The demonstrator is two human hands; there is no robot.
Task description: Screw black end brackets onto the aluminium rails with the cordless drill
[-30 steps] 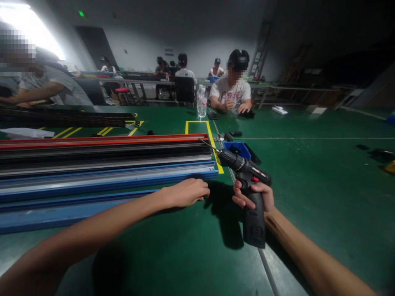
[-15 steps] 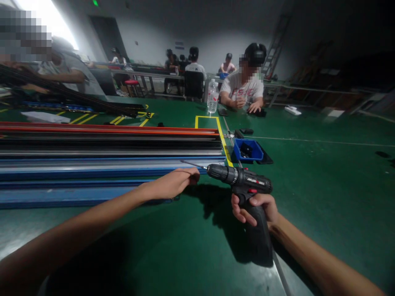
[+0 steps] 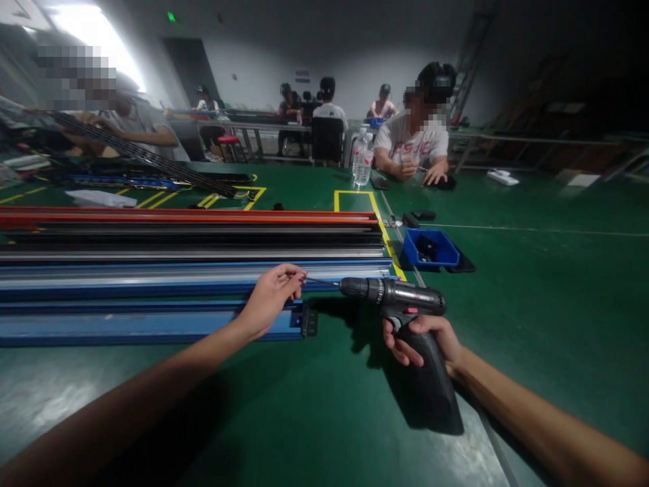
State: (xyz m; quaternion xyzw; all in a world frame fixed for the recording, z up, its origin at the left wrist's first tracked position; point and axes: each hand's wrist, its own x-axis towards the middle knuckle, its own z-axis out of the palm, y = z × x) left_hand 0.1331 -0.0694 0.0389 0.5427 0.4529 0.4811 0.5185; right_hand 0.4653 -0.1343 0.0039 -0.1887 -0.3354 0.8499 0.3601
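My right hand [image 3: 423,341] grips a black cordless drill [image 3: 405,297] by its handle, fingers around the trigger area. The long thin screwdriver bit [image 3: 323,281] in its chuck points left. At the bit's tip my left hand [image 3: 274,297] is closed in a pinch; whatever small thing sits between the fingertips is too small to make out. Just beneath that hand lies a blue metal profile [image 3: 152,321] with a black end bracket [image 3: 309,320] at its right end. The hand covers part of the profile.
Behind lie more long profiles, including a red one [image 3: 203,215]. A blue bin [image 3: 432,247] with black parts stands to the right on the green table [image 3: 547,325]. Bottles [image 3: 362,162] stand farther back. A co-worker [image 3: 418,142] sits across; another person [image 3: 136,122] is at left.
My left hand has risen from beside the profile's end to the bit tip and closed there. The black end bracket now shows. The drill stays nearly level in my right hand; the view has shifted slightly.
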